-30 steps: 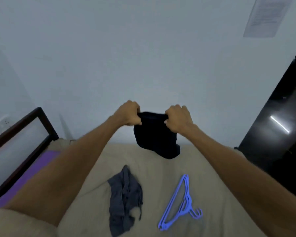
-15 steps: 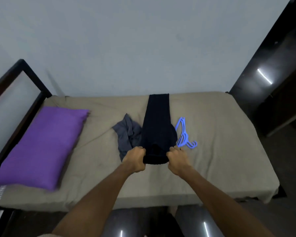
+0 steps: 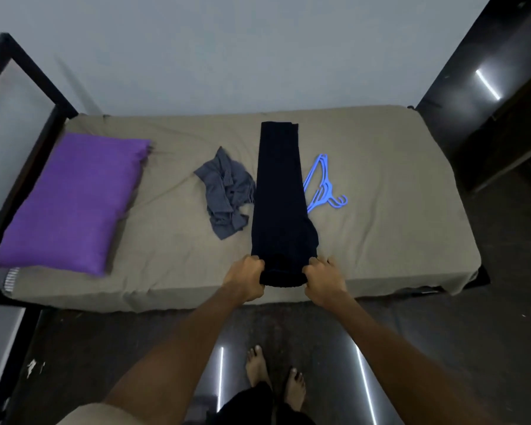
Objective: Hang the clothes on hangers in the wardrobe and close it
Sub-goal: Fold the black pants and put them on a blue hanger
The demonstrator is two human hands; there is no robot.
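Both the left hand and right hand grip the near end of the dark trousers, whose length runs straight away across the bed, with the blue hangers just beside them, nearer the right hand.

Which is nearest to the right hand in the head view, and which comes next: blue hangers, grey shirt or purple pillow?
From the right hand:
1. Blue hangers, just beyond it, to the right of the dark trousers that it grips.
2. Grey shirt, crumpled across the trousers, on their left.
3. Purple pillow, at the bed's far left end.
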